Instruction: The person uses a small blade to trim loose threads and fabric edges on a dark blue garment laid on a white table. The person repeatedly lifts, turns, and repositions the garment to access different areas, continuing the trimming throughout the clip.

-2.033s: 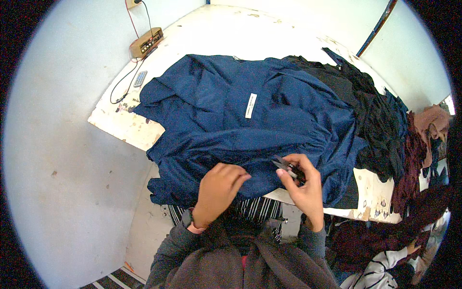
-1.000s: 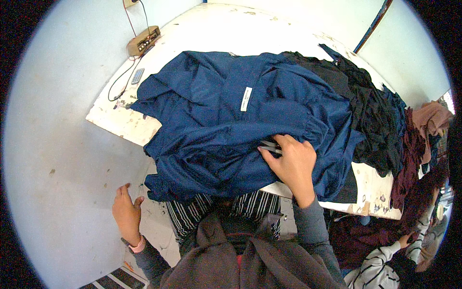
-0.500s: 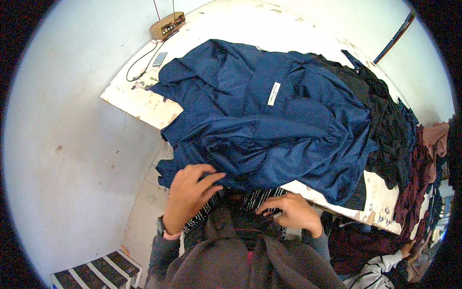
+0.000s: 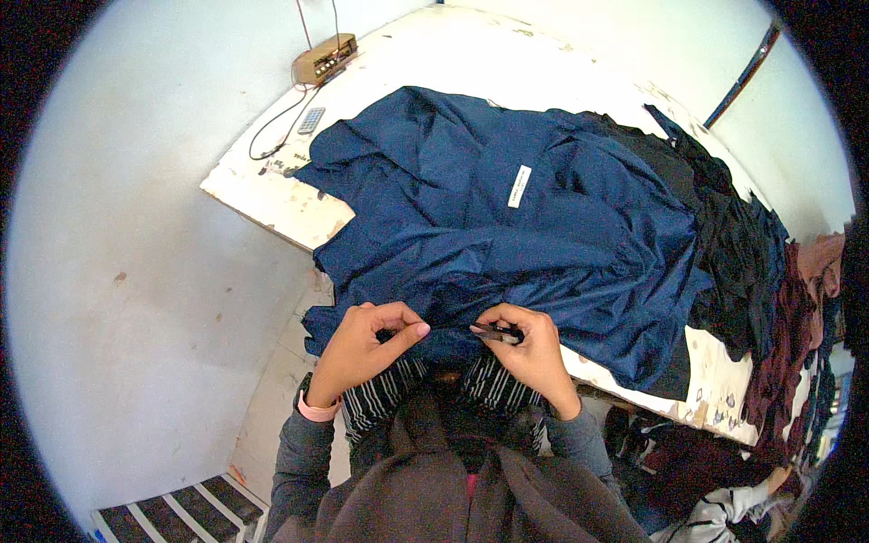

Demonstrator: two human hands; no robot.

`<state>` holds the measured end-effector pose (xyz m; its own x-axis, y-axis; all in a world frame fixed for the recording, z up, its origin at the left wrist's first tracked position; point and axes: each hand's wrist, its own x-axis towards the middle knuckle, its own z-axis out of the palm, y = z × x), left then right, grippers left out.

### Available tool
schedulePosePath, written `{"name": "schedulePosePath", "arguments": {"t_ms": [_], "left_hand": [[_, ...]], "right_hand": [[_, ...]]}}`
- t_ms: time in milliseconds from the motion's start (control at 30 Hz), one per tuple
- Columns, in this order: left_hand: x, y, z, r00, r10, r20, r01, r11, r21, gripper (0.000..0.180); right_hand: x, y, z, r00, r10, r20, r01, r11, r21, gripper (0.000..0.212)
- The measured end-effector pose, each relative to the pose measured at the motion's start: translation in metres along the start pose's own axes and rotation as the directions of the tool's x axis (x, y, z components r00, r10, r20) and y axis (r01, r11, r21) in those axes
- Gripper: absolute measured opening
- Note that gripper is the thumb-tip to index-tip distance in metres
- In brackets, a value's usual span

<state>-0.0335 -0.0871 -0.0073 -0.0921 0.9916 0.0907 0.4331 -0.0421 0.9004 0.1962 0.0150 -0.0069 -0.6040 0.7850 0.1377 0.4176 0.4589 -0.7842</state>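
A navy blue garment (image 4: 453, 204) lies spread and crumpled over the middle of a white, stained tabletop (image 4: 543, 59), its lower part hanging past the near edge toward the person's lap. The cloth is smooth with a slight sheen, bunched into soft creases, puckered into gathers toward its right end and jagged in outline on the left. A single narrow white label (image 4: 519, 186) with dark print sits on its upper half, slightly tilted.

At the near edge, the left hand (image 4: 369, 351) has its thumb and forefinger pinched together in front of the cloth; whether they grip a thread cannot be told. Just beside it, the right hand (image 4: 525, 344) holds small dark thread snips (image 4: 489, 333) between thumb and fingers, blades pointing left; how far the blades are parted is too small to tell.

Black garments (image 4: 733, 262) are heaped along the right edge. Near the tabletop's left edge lie a small remote control (image 4: 311, 120) and, farther back, a brown box with knobs (image 4: 324, 60) and cables.
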Motion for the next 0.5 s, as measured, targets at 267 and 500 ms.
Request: {"name": "schedulePosePath", "arguments": {"t_ms": [267,500], "left_hand": [[-0.007,0.004,-0.003,0.984,-0.147,-0.099,0.142,0.988,-0.056,0.021],[-0.008,0.009,-0.002,0.991,-0.101,-0.088,0.104,0.994,0.028,0.018]], "right_hand": [[0.003,-0.044,-0.003,0.986,-0.153,-0.072,0.142,0.981,-0.132,0.023],[0.009,-0.052,0.010,0.972,-0.236,0.017,0.228,0.916,-0.330,0.031]]}}
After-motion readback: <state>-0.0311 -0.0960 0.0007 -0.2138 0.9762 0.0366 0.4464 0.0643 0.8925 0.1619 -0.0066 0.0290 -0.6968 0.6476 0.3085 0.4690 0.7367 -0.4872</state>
